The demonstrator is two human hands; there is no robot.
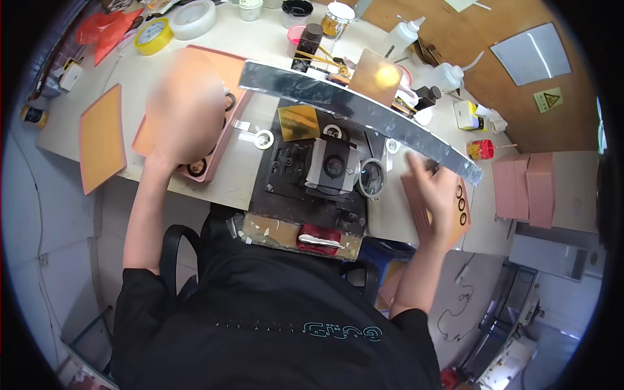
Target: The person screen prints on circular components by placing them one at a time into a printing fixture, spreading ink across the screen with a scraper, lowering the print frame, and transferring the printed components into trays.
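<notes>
My left hand (185, 110) is over a pink tray (218, 159) that holds several black rings (197, 167). It is so blurred that its fingers and anything in them cannot be made out. My right hand (434, 195) is beside a stack of pink trays (416, 207); the top one has black rings (462, 204) along its right side. Its thumb points up and stands apart from the bent fingers, with nothing visible between them. Between my hands is a black machine (279, 185) with a round dark part (334, 166) on a pale mount.
A long lamp-like bar (351, 107) spans above the machine. A magnifier-like ring (372, 179) stands at its right. An orange panel (103, 140) lies left, tape rolls (153, 36) back left, squeeze bottles (404, 36) at the back. More pink trays (520, 188) are stacked right.
</notes>
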